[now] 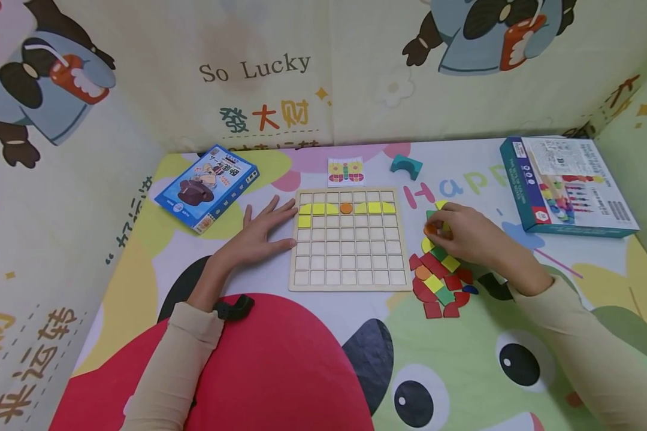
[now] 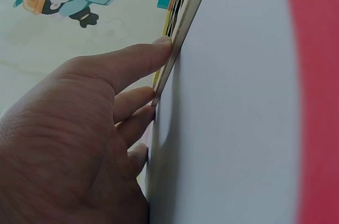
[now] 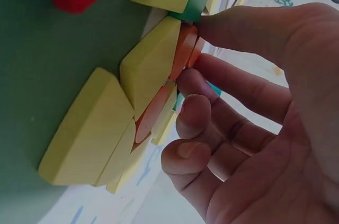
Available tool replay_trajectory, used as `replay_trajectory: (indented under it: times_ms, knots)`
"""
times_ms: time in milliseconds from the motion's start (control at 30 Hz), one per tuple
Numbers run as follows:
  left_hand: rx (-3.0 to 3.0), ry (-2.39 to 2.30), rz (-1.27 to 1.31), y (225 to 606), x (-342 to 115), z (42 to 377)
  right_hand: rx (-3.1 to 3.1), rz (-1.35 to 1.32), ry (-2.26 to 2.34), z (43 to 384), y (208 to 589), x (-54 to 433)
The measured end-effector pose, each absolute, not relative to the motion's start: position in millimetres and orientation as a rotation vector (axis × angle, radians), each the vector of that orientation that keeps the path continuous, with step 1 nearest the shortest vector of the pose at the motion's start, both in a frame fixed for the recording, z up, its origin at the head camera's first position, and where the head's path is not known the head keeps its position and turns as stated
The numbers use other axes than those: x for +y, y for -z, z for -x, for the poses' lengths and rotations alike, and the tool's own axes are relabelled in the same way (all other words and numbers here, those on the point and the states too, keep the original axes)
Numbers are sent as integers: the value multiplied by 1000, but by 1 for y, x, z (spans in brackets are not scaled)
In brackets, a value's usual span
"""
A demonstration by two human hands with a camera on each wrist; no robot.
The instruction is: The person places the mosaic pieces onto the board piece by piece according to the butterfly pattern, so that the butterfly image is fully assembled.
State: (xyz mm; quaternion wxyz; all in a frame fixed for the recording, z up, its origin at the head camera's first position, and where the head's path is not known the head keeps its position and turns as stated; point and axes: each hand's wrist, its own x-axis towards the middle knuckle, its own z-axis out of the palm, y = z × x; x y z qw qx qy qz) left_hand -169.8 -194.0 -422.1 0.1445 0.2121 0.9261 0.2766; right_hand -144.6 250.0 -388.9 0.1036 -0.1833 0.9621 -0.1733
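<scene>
– which step is in hand?
– picking, i judge: the right hand (image 1: 466, 232) pinches an orange piece (image 1: 430, 229) at the pile (image 1: 434, 283), right of the board (image 1: 347, 249).
– and the left hand (image 1: 261, 233)?
– stretched, grasping nothing, it touches the board's left edge.
– what next?
– probably a careful lift, then carrying to one free cell (image 1: 318, 221).

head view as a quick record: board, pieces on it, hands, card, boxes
board: pale grid, lying flat
pieces on it: seven yellow pieces, one orange disc
left hand: touches the board's left edge
right hand: pinches an orange piece beside the loose pile
card: butterfly picture, beyond the board
boxes: blue box left, teal-edged box right
</scene>
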Motion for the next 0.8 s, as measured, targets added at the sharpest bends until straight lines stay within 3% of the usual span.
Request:
replay_trajectory:
  times_ms: [367, 800]
  knots:
    - [2676, -782, -610, 421, -194, 170, 2886, 566, 483, 149, 380, 237]
    - [2668, -813, -619, 422, -195, 171, 2822, 731, 522, 171, 374, 156]
